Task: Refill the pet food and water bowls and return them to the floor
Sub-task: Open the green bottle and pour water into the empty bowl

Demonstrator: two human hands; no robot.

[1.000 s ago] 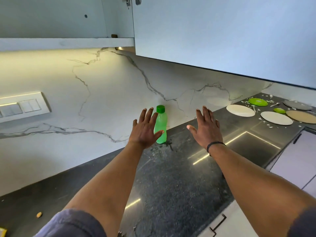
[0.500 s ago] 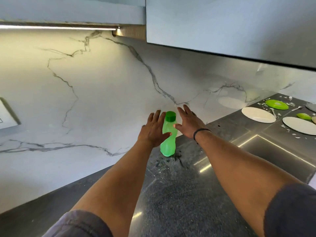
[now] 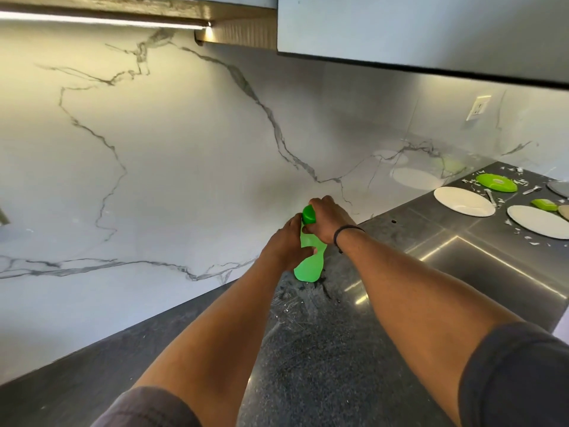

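white marble-look wall panel (image 3: pixel 172 167) with grey veins ran behind a dark speckled stone counter (image 3: pixel 314 359). a lit strip glowed under the upper cabinet (image 3: pixel 415 29) at top left. a wall socket (image 3: pixel 478 108) sat on the panel to the far right.

green bottle (image 3: pixel 309 266) stood upright on the counter, close to the wall, its base on the stone beside some scuffed wet marks. its green cap (image 3: pixel 308 215) was on the neck.

my left hand (image 3: pixel 284 245) was wrapped around the middle of the bottle from the left side, fingers closed on the body. my right hand (image 3: pixel 324 220) was closed over the cap from the right and above, fingers curled around it. a dark band (image 3: pixel 348 231) circled my right wrist. both forearms reached forward from dark sleeves at the bottom edge.

to the right, well apart from the bottle, a steel sink (image 3: pixel 480 263) was set into the counter. beyond it lay two white plates (image 3: pixel 463 201), a green round lid (image 3: pixel 496 182) and a small green piece (image 3: pixel 544 204), with pale scraps scattered among them. a grey dish (image 3: pixel 558 188) showed partly at the right edge. i could not tell whether the bottle held any water.
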